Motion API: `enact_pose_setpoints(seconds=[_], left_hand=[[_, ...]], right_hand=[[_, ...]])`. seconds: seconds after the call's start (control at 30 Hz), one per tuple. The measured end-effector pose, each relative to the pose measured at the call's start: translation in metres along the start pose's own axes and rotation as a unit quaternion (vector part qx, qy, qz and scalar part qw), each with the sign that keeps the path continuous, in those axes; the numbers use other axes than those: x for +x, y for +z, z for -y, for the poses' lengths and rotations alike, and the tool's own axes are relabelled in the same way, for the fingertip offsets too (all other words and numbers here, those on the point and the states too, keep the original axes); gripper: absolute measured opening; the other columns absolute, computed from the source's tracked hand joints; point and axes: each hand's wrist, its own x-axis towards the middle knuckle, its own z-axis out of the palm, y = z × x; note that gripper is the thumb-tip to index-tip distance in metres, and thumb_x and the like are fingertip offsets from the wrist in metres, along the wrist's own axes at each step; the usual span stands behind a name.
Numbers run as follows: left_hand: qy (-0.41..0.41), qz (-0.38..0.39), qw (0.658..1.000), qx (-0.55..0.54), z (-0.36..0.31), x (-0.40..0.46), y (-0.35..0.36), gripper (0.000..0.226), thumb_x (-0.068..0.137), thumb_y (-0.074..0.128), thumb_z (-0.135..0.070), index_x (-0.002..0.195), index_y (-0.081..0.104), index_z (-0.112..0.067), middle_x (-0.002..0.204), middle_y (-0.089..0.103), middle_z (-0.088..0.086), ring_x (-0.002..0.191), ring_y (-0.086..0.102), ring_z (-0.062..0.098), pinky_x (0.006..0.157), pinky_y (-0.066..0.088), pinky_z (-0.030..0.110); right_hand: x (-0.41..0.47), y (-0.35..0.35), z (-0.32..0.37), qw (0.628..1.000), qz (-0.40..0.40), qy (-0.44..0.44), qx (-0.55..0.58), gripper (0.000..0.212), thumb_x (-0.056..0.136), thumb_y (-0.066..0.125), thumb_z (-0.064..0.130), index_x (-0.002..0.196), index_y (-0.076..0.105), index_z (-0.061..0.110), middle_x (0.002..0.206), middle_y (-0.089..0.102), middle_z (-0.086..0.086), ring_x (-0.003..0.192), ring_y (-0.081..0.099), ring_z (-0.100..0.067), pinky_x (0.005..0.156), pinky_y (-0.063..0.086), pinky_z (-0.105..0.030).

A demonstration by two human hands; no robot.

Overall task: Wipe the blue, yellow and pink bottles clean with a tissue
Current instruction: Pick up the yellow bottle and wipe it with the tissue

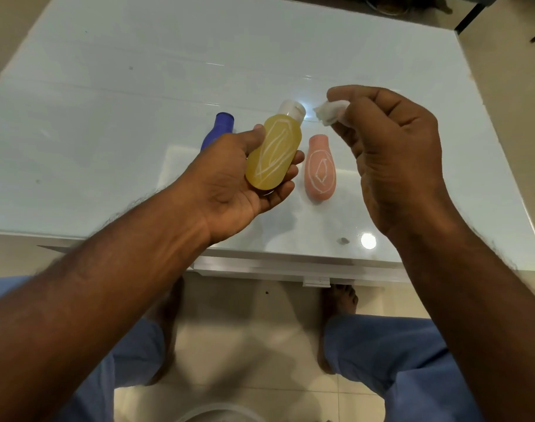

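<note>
My left hand (229,175) grips the yellow bottle (273,150) above the table (107,86), white cap at 1 o'clock, white scribbles on it. My right hand (394,153) pinches the tissue (330,112), at 2 o'clock of the bottle, just beside its cap. Blue bottle (219,129) lies at 10 o'clock, partly behind my left hand. Pink bottle (320,169) lies at 3 o'clock, scribbled too.

You've got three bottles, one yellow bottle (272,152), one blue bottle (218,129), one pink bottle (320,169), one wad of tissue (330,112), one glass-topped table (107,102), your two hands in view.
</note>
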Motion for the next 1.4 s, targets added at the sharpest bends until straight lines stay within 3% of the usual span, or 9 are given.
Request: enact_pose_setpoints(seconds=[0.27, 0.47, 0.57, 0.73, 0.83, 0.93, 1.07, 1.27, 1.4], left_hand=[[0.006, -0.001, 1.000, -0.002, 0.000, 0.000, 0.001, 0.039, 0.110, 0.046, -0.037, 0.129, 0.061, -0.007, 0.119, 0.077, 0.018, 0.089, 0.074, 0.022, 0.084, 0.063, 0.037], [0.005, -0.003, 1.000, -0.002, 0.001, 0.000, 0.001, 0.038, 0.110, 0.045, -0.036, 0.129, 0.061, -0.007, 0.119, 0.077, 0.018, 0.089, 0.074, 0.022, 0.084, 0.063, 0.037], [0.007, -0.005, 1.000, 0.006, 0.001, 0.000, 0.001, 0.038, 0.110, 0.044, -0.037, 0.124, 0.063, -0.007, 0.120, 0.077, 0.018, 0.091, 0.073, 0.023, 0.085, 0.062, 0.037], [0.005, -0.004, 1.000, 0.009, 0.001, 0.000, 0.001, 0.039, 0.110, 0.044, -0.037, 0.125, 0.063, -0.007, 0.121, 0.077, 0.017, 0.092, 0.072, 0.023, 0.088, 0.061, 0.038], [0.005, -0.010, 1.000, 0.009, 0.000, -0.001, 0.001, 0.041, 0.110, 0.043, -0.038, 0.128, 0.063, -0.006, 0.117, 0.077, 0.016, 0.094, 0.072, 0.023, 0.089, 0.061, 0.037], [0.007, -0.019, 1.000, 0.008, 0.000, -0.002, 0.002, 0.040, 0.110, 0.043, -0.037, 0.128, 0.062, -0.006, 0.120, 0.077, 0.017, 0.094, 0.072, 0.023, 0.088, 0.061, 0.037], [0.009, -0.024, 1.000, 0.003, 0.001, -0.003, 0.002, 0.040, 0.110, 0.042, -0.036, 0.130, 0.061, -0.006, 0.124, 0.075, 0.018, 0.094, 0.071, 0.023, 0.086, 0.061, 0.036], [0.007, -0.012, 1.000, -0.013, 0.001, -0.003, 0.002, 0.039, 0.109, 0.043, -0.031, 0.131, 0.061, -0.005, 0.129, 0.072, 0.019, 0.097, 0.071, 0.025, 0.082, 0.062, 0.035], [0.015, 0.009, 1.000, -0.026, 0.003, -0.001, 0.001, 0.039, 0.106, 0.042, -0.022, 0.140, 0.054, -0.006, 0.128, 0.072, 0.023, 0.111, 0.074, 0.033, 0.091, 0.061, 0.047]], right_hand=[[-0.003, -0.002, -0.002, 0.999, 0.031, -0.005, -0.033, 0.041, 0.091, 0.072, 0.001, 0.130, 0.073, 0.014, 0.109, 0.084, -0.004, 0.102, 0.082, -0.020, 0.101, 0.066, -0.041], [-0.001, -0.002, -0.003, 0.999, 0.028, -0.014, -0.027, 0.017, 0.091, 0.064, 0.004, 0.097, 0.079, 0.010, 0.105, 0.080, -0.016, 0.101, 0.077, -0.035, 0.097, 0.066, -0.049], [-0.001, -0.002, -0.002, 0.999, 0.026, -0.007, -0.034, 0.022, 0.100, 0.059, 0.007, 0.106, 0.079, 0.015, 0.104, 0.079, -0.009, 0.095, 0.075, -0.024, 0.087, 0.067, -0.039], [-0.003, 0.001, 0.001, 0.999, 0.032, 0.021, -0.025, 0.034, 0.110, 0.046, 0.004, 0.097, 0.075, 0.016, 0.092, 0.074, -0.001, 0.085, 0.075, -0.019, 0.089, 0.070, -0.042], [-0.006, 0.001, 0.003, 0.998, 0.048, 0.004, -0.042, 0.031, 0.110, 0.046, 0.001, 0.102, 0.073, 0.013, 0.103, 0.073, -0.002, 0.081, 0.076, -0.015, 0.081, 0.068, -0.033], [-0.009, 0.002, 0.004, 0.994, 0.042, -0.033, -0.090, 0.021, 0.108, 0.056, 0.004, 0.107, 0.075, 0.013, 0.110, 0.074, -0.003, 0.083, 0.078, -0.014, 0.086, 0.070, -0.037], [-0.012, 0.004, 0.004, 0.988, 0.024, -0.054, -0.145, 0.019, 0.102, 0.066, 0.015, 0.109, 0.082, 0.022, 0.106, 0.078, 0.014, 0.098, 0.079, -0.012, 0.097, 0.067, -0.043], [-0.011, 0.006, 0.001, 0.983, 0.033, -0.073, -0.164, 0.023, 0.103, 0.069, 0.021, 0.123, 0.082, 0.024, 0.120, 0.082, 0.007, 0.111, 0.078, -0.010, 0.105, 0.064, -0.042], [-0.009, 0.005, -0.005, 0.979, 0.052, -0.081, -0.178, 0.045, 0.097, 0.069, 0.013, 0.142, 0.068, 0.019, 0.127, 0.079, 0.002, 0.114, 0.078, -0.012, 0.106, 0.064, -0.038]])
